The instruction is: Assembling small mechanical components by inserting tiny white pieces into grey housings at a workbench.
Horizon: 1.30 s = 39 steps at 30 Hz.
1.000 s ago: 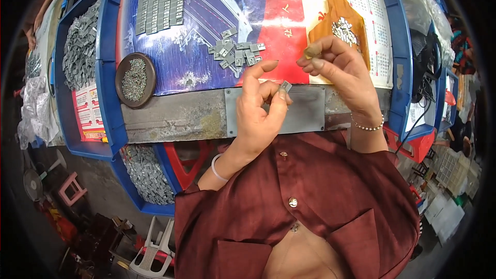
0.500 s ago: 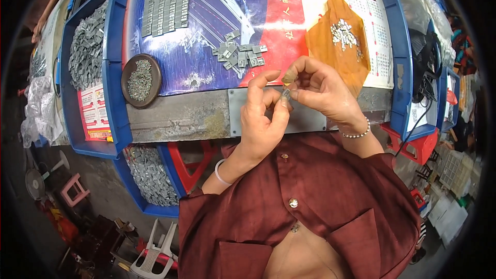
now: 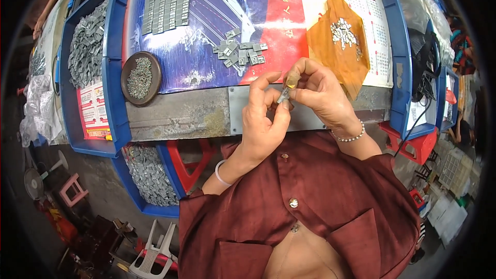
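Above the table's near edge my two hands meet fingertip to fingertip. My left hand (image 3: 262, 119) pinches a small grey rectangular part (image 3: 282, 96) between thumb and fingers. The closed fingers of my right hand (image 3: 324, 97) press at that part's upper end; whether they hold a tiny piece of their own is hidden. A yellowish-brown wrap (image 3: 293, 78) covers a fingertip of the right hand. Just beyond the hands lies a loose pile of similar grey parts (image 3: 240, 51). To the right, small silvery pieces (image 3: 343, 33) rest on a brown sheet (image 3: 330, 67).
A round brown dish (image 3: 125, 83) of tiny metal pieces stands left, beside a blue bin (image 3: 118, 67) of grey parts. Rows of grey parts (image 3: 166, 2) lie at the back. Another blue bin (image 3: 402, 72) borders the right. A lower bin (image 3: 135, 188) of grey parts sits below the table.
My right fingers have shifted slightly at the grey part, and the wrapped fingertip has turned and come a little closer to it. My left hand keeps nearly the same place.
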Tool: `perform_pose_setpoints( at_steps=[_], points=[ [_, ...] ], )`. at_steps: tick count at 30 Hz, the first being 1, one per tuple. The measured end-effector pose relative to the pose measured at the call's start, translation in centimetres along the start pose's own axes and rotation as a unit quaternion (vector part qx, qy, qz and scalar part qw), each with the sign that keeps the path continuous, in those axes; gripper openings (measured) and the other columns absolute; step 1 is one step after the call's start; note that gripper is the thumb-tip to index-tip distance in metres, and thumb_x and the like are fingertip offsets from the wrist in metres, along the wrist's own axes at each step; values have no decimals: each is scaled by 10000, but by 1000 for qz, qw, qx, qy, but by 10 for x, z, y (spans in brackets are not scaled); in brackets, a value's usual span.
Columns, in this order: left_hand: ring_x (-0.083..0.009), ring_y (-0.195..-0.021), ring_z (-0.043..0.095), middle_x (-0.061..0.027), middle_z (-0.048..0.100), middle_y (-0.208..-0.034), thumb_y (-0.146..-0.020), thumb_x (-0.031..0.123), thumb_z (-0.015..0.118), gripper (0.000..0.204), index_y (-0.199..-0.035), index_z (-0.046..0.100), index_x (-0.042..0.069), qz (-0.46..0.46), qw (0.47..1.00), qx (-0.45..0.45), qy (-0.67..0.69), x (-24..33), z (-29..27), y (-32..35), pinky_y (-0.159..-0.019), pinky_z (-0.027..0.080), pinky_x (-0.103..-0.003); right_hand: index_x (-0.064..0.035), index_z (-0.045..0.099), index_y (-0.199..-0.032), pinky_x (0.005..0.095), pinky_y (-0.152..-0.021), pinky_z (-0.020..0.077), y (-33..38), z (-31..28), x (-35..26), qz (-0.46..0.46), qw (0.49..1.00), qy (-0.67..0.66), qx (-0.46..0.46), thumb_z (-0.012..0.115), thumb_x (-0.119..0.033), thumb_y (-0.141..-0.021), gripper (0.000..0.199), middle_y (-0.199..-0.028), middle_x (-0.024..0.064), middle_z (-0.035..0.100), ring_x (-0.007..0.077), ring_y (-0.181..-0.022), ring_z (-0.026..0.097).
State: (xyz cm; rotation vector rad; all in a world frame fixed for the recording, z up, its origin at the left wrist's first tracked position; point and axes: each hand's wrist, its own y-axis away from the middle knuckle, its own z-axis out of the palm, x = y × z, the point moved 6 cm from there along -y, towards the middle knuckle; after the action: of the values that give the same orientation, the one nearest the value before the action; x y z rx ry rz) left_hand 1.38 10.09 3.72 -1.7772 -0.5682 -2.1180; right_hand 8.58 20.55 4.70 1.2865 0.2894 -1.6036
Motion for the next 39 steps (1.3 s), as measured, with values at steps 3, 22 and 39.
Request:
perform_pose_setpoints(
  at_steps=[3, 22, 39],
  points=[
    [-95, -758, 568, -57, 589, -835, -883, -66, 486, 499, -1346, 322, 25, -7, 1000, -3, -6, -1, 0, 0, -708, 471, -220, -26, 519, -916, 252, -633, 498, 0, -1, 3, -12, 1000, 1, 3, 558, 66, -789, 162, -834, 16, 556, 96, -708, 571],
    [-80, -717, 562, -57, 594, -834, -893, -43, 486, 536, -1380, 292, 66, -102, 989, -30, 103, -3, -19, -5, -630, 461, -205, -54, 577, -1012, 369, -776, 459, 7, 34, -59, -267, 789, 533, -148, 656, 14, -728, 302, -954, 91, 571, 297, -920, 556],
    [-102, -758, 570, -71, 608, -838, -923, 40, 535, 484, -1351, 311, 10, 27, 991, 125, 51, 2, -85, 11, -687, 485, -226, -12, 579, -924, 348, -718, 487, -68, 77, -75, -262, 797, 532, -117, 640, 40, -755, 187, -877, 107, 592, 266, -833, 598]
  ],
)
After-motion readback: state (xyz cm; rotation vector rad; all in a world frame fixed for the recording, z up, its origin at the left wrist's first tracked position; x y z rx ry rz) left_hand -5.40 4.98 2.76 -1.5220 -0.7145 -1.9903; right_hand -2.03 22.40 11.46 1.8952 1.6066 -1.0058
